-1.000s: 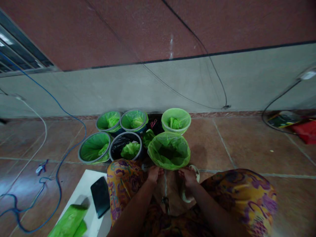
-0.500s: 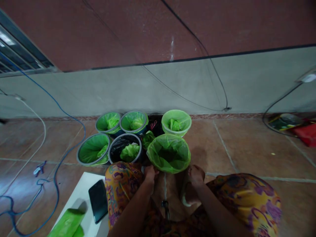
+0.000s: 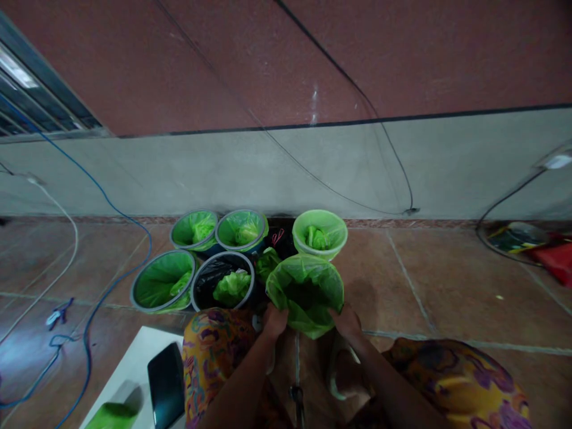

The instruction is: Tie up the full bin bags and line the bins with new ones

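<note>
A small bin lined with a green plastic bag point(image 3: 306, 289) stands on the floor just in front of my knees. My left hand point(image 3: 274, 320) grips the bag's near left edge, fingers closed on the plastic. My right hand point(image 3: 345, 320) grips the near right edge the same way. The bag's front hangs down over the bin's rim between my hands. Behind it stand several other bins with green liners point(image 3: 319, 233), some holding crumpled green bags point(image 3: 231, 286).
A white board point(image 3: 129, 369) at lower left carries a black phone point(image 3: 166, 384) and a green pack point(image 3: 109, 416). Blue and white cables point(image 3: 96, 280) trail over the tiles at left. A grey wall rises behind the bins. Red and yellow items point(image 3: 554, 259) lie at far right.
Both hands have moved up from the floor by my feet onto the green bag's near rim and closed on it. The view has tilted down slightly.
</note>
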Motion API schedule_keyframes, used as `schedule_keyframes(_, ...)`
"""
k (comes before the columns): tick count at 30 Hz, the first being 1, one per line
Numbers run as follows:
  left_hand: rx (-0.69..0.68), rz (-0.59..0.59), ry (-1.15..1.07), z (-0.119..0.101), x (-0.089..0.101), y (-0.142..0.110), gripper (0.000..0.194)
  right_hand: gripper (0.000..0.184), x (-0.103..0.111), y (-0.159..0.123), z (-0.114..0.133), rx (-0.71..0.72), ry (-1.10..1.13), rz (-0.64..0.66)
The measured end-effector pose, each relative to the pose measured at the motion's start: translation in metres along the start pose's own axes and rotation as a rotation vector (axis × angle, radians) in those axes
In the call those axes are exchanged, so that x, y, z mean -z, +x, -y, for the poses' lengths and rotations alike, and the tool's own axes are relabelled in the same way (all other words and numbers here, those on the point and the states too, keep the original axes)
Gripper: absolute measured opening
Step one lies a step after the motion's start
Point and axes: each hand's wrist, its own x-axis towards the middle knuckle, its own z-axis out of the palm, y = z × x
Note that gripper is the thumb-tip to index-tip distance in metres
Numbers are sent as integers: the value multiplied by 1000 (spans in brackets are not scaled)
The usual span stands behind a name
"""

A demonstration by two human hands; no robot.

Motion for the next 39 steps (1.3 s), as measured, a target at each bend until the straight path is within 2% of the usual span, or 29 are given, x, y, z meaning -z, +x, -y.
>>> schedule_keyframes(2, 37, -115, 49, -4, 7, -3, 58, 54, 12, -1, 13, 36, -150, -92)
schedule_keyframes(3, 6, -199, 72, -9, 11, -4, 64, 60, 19, 0, 22, 63, -200, -168)
schedule_keyframes(4, -69, -284, 90, -15, 13, -5, 65, 61, 24, 2, 34, 113, -238, -236)
schedule_keyframes(6, -306, -371, 142, -33, 15, -2, 60, 56, 30, 10, 60, 294, -291, -250)
schedule_keyframes(8, -514, -301, 242, -53, 9, 8, 56, 52, 27, 22, 85, 462, -361, -173)
schedule_keyframes(10, -618, -172, 380, -71, -1, 25, 58, 51, 16, 38, 102, 516, -450, -78)
schedule_keyframes(12, -606, -56, 517, -81, -14, 45, 64, 52, 0, 54, 108, 472, -525, 2)
schedule_keyframes(14, -523, 18, 618, -83, -26, 65, 69, 53, -17, 69, 104, 410, -559, 61)
schedule_keyframes(16, -455, 66, 668, -81, -34, 81, 72, 55, -31, 82, 97, 383, -571, 107)
schedule_keyframes(19, -435, 120, 692, -77, -39, 91, 72, 56, -42, 92, 88, 400, -580, 140)
schedule_keyframes(21, -442, 141, 679, -80, -37, 90, 62, 46, -39, 93, 88, 430, -562, 139)
schedule_keyframes(23, -460, 105, 618, -87, -32, 86, 43, 35, -29, 91, 92, 450, -493, 80)
schedule_keyframes(25, -502, -39, 517, -98, -24, 82, 36, 35, -16, 90, 99, 489, -385, -54)
schedule_keyframes(27, -536, -228, 427, -108, -15, 81, 39, 35, -4, 93, 106, 547, -310, -197)
schedule_keyframes(29, -521, -324, 387, -116, -8, 87, 43, 36, 3, 102, 111, 576, -304, -248)
schedule_keyframes(31, -462, -275, 385, -121, -2, 97, 34, 33, 5, 114, 114, 541, -309, -184)
schedule_keyframes(34, -386, -128, 320, -122, 3, 116, 25, 26, 3, 131, 112, 444, -233, -36)
schedule_keyframes(39, -304, -20, 91, -119, 4, 142, 24, 30, -1, 147, 110, 304, -30, 22)
